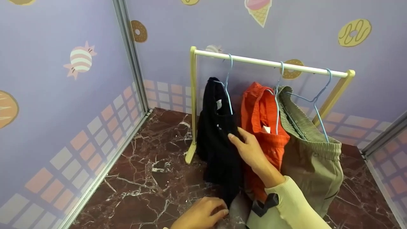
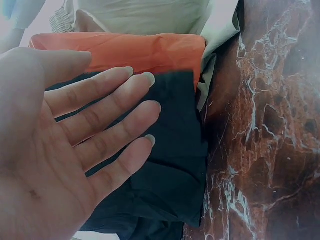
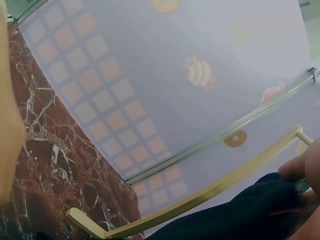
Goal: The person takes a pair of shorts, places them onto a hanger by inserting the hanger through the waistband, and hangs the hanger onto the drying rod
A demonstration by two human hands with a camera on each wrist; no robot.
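Black trousers [image 1: 219, 143] hang on a light-blue hanger [image 1: 227, 86] at the left part of a small rack. My right hand [image 1: 252, 152] pinches their right edge below the waistband, thumb on the near face. In the right wrist view, only part of this right hand [image 3: 307, 175] shows, at the dark cloth [image 3: 235, 215]. My left hand [image 1: 202, 213] is low, beside the lower end of the black trousers. Its fingers are nearly straight and hold nothing in the left wrist view, where the left hand [image 2: 95, 125] is in front of the dark cloth [image 2: 170, 150].
Orange trousers [image 1: 249, 105] and khaki trousers [image 1: 314, 165] hang farther right on blue hangers. The rack has a white bar [image 1: 254, 60] and wooden side posts [image 1: 193, 95]. Beneath is a dark red marbled surface [image 1: 143, 178], enclosed by patterned purple walls [image 1: 171, 47].
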